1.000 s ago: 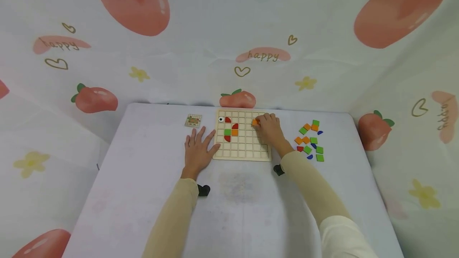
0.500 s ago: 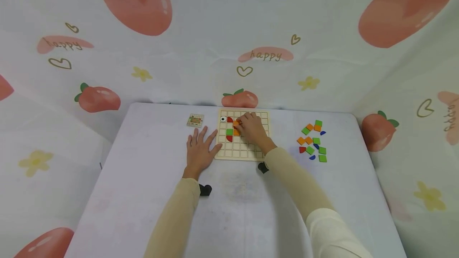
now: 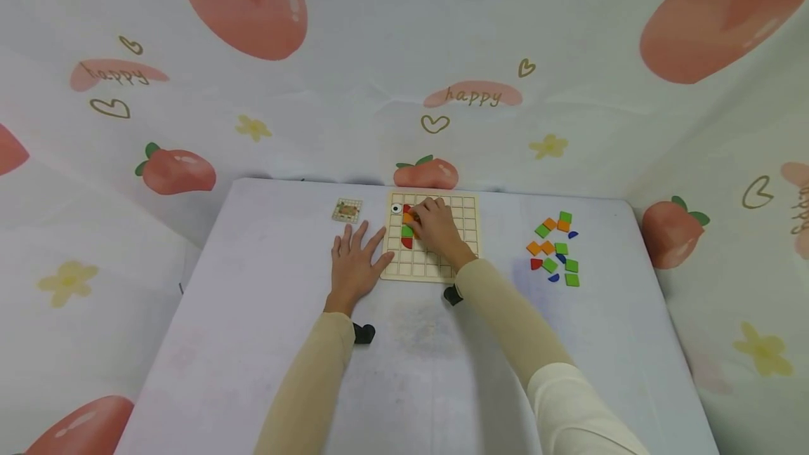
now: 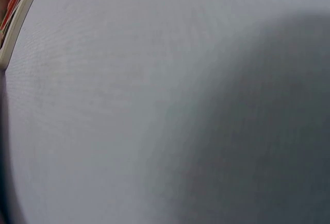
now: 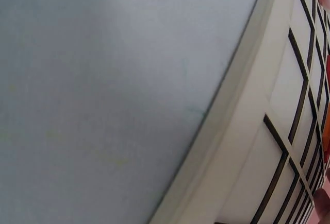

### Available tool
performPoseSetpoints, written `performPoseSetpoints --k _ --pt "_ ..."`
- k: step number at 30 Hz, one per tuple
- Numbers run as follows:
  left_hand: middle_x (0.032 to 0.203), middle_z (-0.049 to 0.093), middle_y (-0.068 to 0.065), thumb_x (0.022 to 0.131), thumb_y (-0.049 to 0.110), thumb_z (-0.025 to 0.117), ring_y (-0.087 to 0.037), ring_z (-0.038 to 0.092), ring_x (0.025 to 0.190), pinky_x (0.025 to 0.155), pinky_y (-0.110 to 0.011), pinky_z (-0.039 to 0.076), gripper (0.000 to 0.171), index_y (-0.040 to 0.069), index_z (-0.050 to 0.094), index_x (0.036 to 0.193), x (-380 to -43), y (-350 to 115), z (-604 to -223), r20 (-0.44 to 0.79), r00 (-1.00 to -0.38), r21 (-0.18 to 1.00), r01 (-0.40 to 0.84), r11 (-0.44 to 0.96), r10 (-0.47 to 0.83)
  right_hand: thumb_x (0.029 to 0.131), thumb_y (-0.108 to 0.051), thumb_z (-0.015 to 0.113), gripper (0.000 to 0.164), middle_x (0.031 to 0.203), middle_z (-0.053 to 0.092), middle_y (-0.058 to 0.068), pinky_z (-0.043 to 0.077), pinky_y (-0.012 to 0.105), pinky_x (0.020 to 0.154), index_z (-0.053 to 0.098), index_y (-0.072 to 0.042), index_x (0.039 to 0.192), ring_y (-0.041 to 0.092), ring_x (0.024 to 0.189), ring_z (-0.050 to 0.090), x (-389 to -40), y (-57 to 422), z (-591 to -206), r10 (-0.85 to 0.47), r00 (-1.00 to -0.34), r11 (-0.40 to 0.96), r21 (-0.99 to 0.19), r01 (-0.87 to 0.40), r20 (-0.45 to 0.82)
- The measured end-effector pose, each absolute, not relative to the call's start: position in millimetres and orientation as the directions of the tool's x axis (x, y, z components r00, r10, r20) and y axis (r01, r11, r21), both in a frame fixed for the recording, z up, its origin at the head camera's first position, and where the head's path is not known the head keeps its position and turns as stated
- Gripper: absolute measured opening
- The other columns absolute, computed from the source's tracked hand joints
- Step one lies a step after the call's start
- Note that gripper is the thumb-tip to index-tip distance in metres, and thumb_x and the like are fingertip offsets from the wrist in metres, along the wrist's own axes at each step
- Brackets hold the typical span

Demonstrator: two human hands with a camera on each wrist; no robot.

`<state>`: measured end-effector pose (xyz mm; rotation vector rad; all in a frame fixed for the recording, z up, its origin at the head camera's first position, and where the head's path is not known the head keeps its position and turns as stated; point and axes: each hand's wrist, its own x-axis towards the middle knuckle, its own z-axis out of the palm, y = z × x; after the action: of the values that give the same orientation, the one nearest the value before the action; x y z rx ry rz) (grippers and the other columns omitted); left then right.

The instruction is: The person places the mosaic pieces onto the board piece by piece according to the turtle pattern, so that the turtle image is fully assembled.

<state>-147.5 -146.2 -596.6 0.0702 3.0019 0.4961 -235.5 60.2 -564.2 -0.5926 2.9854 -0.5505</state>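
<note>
A pale wooden grid board (image 3: 468, 234) lies at the far side of the table. My right hand (image 3: 437, 225) is over its left part and pinches an orange square tile (image 3: 407, 218) in the second column, just above a green square tile (image 3: 406, 231). Red quarter-round tiles (image 3: 407, 244) sit above and below these, and a round white eye tile (image 3: 396, 208) fills the upper left corner cell. The right fingers hide some of the tiles. My left hand (image 3: 354, 269) rests with spread fingers on the table, its thumb at the board's left edge.
A small pattern card (image 3: 347, 210) lies left of the board. To the right are several loose tiles: green squares (image 3: 571, 280), orange squares (image 3: 534, 248), blue half-rounds (image 3: 573, 235) and a red quarter-round (image 3: 536, 264). A printed cloth wall (image 3: 354, 125) stands behind the table.
My right hand has carried the orange square tile leftward across the board, from its right side to the second column. The left hand stays in place.
</note>
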Motion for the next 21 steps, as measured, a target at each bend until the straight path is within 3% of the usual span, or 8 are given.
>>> performPoseSetpoints --k 9,17,21 --pt "0.173 0.013 -0.002 0.098 0.076 0.033 -0.035 -0.002 0.162 0.129 -0.061 0.004 0.07 0.045 0.026 0.16 -149.3 -145.5 -591.5 -0.103 -0.992 0.338 0.028 0.941 0.067 0.103 -0.038 0.06 0.036 0.128 0.06 0.008 0.042 0.047 0.106 0.066 -0.017 0.132 0.03 0.12 0.049 -235.4 61.2 -564.2 -0.369 -0.929 0.857 -0.378 -0.351 0.029" --pt "0.173 0.013 -0.002 0.098 0.076 0.032 -0.034 -0.002 0.162 0.129 -0.061 0.004 0.07 0.045 0.025 0.16 -150.1 -145.4 -594.2 -0.097 -0.994 0.322 0.023 0.946 0.057 0.102 -0.037 0.061 0.032 0.124 0.06 0.008 0.043 0.045 0.104 0.07 -0.017 0.125 0.029 0.115 0.05 -235.3 64.4 -567.5 -0.395 -0.916 0.835 -0.388 -0.39 0.07" --pt "0.173 0.013 -0.002 0.098 0.075 0.033 -0.035 -0.002 0.162 0.129 -0.061 0.003 0.07 0.045 0.026 0.16 -147.5 -145.1 -592.6 -0.106 -0.993 0.326 0.02 0.945 0.058 0.101 -0.036 0.063 0.037 0.126 0.06 0.008 0.044 0.043 0.106 0.067 -0.016 0.132 0.029 0.117 0.05 -231.7 67.0 -565.1 -0.412 -0.908 0.826 -0.389 -0.408 0.077"
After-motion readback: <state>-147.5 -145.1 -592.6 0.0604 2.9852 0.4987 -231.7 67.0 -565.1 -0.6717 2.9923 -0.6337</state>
